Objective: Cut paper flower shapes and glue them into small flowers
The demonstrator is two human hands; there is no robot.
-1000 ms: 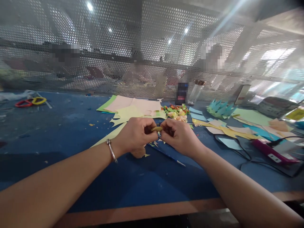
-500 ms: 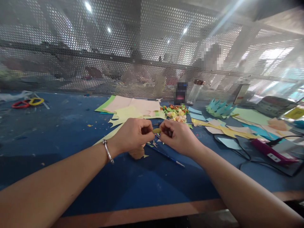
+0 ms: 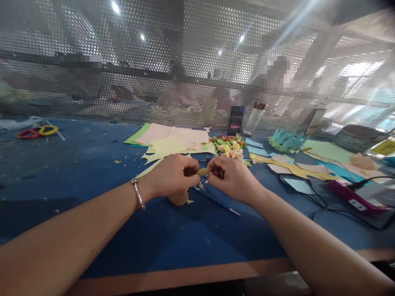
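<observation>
Between my two hands is a small yellow piece of paper (image 3: 203, 172), pinched at its left end by my left hand (image 3: 175, 174) and at its right end by my right hand (image 3: 230, 176). Both hands are closed, fingertips pressed together. Under them on the blue table lie small paper scraps and a thin blue stick with a pale metal tip (image 3: 217, 202). A brownish rounded piece (image 3: 179, 198), partly covered by my left hand, rests just below it. Sheets of pale yellow paper (image 3: 166, 147) with cut edges lie beyond my hands.
A pile of small coloured paper pieces (image 3: 230, 146) lies behind my right hand. Farther right are a teal folded-paper form (image 3: 285, 139), paper strips (image 3: 290, 168) and a purple power strip (image 3: 354, 197) with black cables. Scissors (image 3: 38, 131) lie far left. A perforated metal screen (image 3: 197, 53) stands behind.
The hands hold nearly the same position and keep their pinch on the yellow paper. The view has shifted very slightly.
</observation>
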